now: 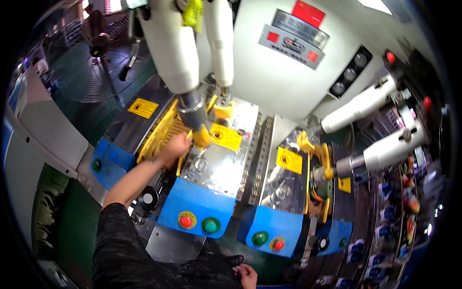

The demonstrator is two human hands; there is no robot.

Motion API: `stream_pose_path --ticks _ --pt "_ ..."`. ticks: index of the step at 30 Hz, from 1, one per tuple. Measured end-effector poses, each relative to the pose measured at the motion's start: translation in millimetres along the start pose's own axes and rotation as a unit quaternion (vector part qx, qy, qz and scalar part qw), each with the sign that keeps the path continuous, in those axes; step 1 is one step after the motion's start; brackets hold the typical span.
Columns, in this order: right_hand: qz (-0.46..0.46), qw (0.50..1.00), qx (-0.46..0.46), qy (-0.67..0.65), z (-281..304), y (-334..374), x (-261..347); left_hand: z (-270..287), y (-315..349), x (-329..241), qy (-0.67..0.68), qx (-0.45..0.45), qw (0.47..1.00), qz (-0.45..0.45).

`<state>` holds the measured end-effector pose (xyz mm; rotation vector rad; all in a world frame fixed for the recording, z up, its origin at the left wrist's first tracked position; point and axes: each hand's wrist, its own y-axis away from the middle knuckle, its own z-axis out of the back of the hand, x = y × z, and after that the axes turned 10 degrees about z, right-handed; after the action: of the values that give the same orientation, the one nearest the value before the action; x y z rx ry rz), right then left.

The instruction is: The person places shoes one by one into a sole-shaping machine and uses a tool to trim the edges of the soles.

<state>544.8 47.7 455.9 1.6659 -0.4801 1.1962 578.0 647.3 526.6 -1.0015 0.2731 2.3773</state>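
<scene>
one white machine (269,84), shiny metal tops (222,166), green floor (66,67) beyond

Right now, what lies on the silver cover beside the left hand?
The silver cover bears a yellow warning label; whatever lies behind the yellow rod tip cannot be seen.

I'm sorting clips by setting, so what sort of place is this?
Probably a factory workshop: thick white machine cylinders with metal ends stand over the work area, a blue sloping control panel carries round red and green push-buttons.
</scene>
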Motion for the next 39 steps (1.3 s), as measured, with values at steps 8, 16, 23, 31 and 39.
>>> stream_pose_path --ticks 8,16,23,31,39 --pt "0.190 0.836 0.218 0.466 -23 -51 10 98 155 -53 0.226 -0.193 0.955 0.002" --pt "0.483 0.804 -0.002 0.347 -128 -174 -20 27 495 -48 0.123 -0.262 0.927 0.240" --pt "0.432 0.854 -0.140 0.255 -164 -257 -21 5 639 -64 0.089 -0.004 0.860 0.502" --pt "0.412 0.868 -0.178 0.213 -167 -280 -30 17 653 16 0.105 0.037 0.867 0.486" --pt "0.385 0.898 -0.117 0.180 -147 -269 -64 30 659 98 0.237 -0.096 0.850 0.461"
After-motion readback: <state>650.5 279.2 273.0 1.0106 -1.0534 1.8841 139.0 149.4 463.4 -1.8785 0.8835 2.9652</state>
